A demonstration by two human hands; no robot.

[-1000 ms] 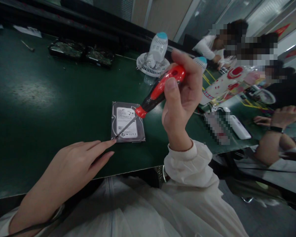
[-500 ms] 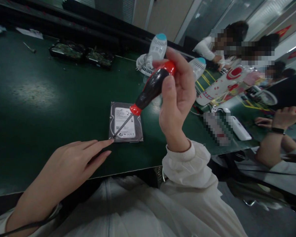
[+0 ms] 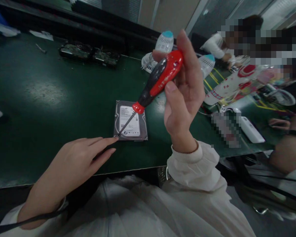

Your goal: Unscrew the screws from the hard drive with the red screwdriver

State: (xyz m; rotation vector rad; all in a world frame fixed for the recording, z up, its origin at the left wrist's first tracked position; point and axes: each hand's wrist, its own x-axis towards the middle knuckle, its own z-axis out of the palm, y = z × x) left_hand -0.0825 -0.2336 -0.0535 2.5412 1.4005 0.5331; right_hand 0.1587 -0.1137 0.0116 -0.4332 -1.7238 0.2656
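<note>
A hard disk drive (image 3: 143, 123) with a white label lies flat on the green table. My right hand (image 3: 185, 95) holds a red and black screwdriver (image 3: 151, 87) by its handle, thumb on the near side and the index finger raised at the top. The screwdriver slants down to the left, its tip at the drive's near-left corner. My left hand (image 3: 81, 161) is stretched out with its fingertips at that same corner, beside the tip. The thumb is held apart below the fingers. Any screw under the tip is too small to make out.
Two opened drives with circuit boards (image 3: 75, 51) sit at the back left. A white fan-like device with blue ends (image 3: 164, 42) stands behind my right hand. At the right are a white patterned cylinder (image 3: 227, 82), a long white object (image 3: 252, 129) and another person's arm (image 3: 288, 144).
The screwdriver handle has turned in my right hand, showing more red, and my index finger has lifted off it. The whole view has shifted slightly. My left hand stays at the drive's corner.
</note>
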